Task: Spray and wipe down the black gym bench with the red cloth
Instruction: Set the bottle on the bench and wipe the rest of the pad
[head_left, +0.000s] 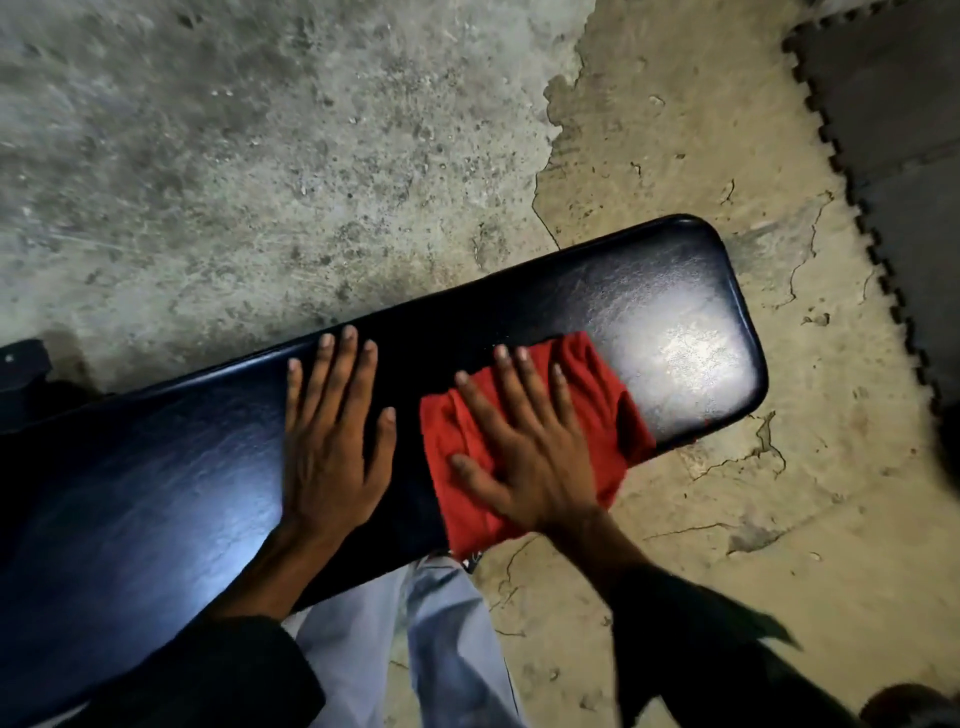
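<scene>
The black gym bench (649, 301) runs from lower left to upper right, its padded top glossy. A red cloth (602, 395) lies crumpled on the pad near its right end, hanging a little over the near edge. My right hand (524, 441) presses flat on the cloth with fingers spread. My left hand (332, 441) rests flat on the bare pad just left of the cloth, fingers apart, holding nothing. No spray bottle is in view.
Rough concrete floor (260, 156) lies beyond the bench, cracked tan floor (727, 545) to its right. Dark interlocking floor mats (893, 130) fill the upper right corner. A black bench frame part (21, 374) shows at the left edge. My legs in light trousers (441, 649) stand against the near side.
</scene>
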